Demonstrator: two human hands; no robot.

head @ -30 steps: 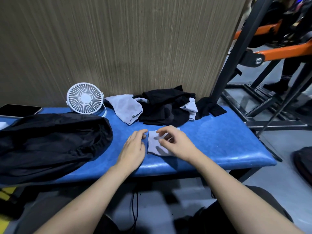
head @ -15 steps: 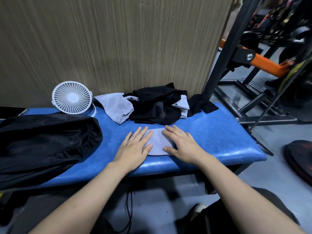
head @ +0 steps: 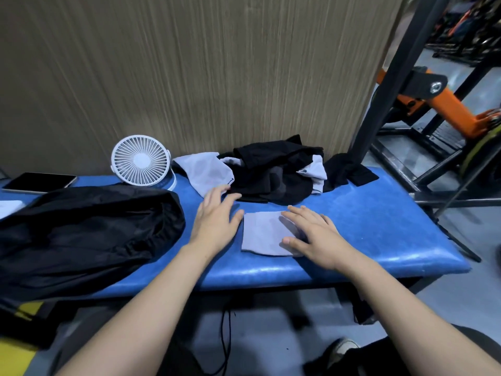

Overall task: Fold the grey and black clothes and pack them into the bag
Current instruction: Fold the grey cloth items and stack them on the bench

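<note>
A small folded grey cloth (head: 261,233) lies flat near the front edge of the blue padded bench (head: 366,226). My right hand (head: 311,234) rests flat on the cloth's right side, fingers spread. My left hand (head: 215,218) is open just left of the cloth, off it, its fingertips near a loose grey garment (head: 203,169). Behind lies a heap of black and grey clothes (head: 276,175). The black bag (head: 81,234) sprawls over the bench's left part.
A white desk fan (head: 141,160) stands against the wood-grain wall. A dark tablet (head: 40,181) lies at the far left. Black and orange gym equipment frames (head: 401,85) stand to the right of the bench. A black cable hangs under the bench.
My left hand has slid off the folded grey cloth and moved up and left toward the clothes heap. My right hand stays flat on the cloth.
</note>
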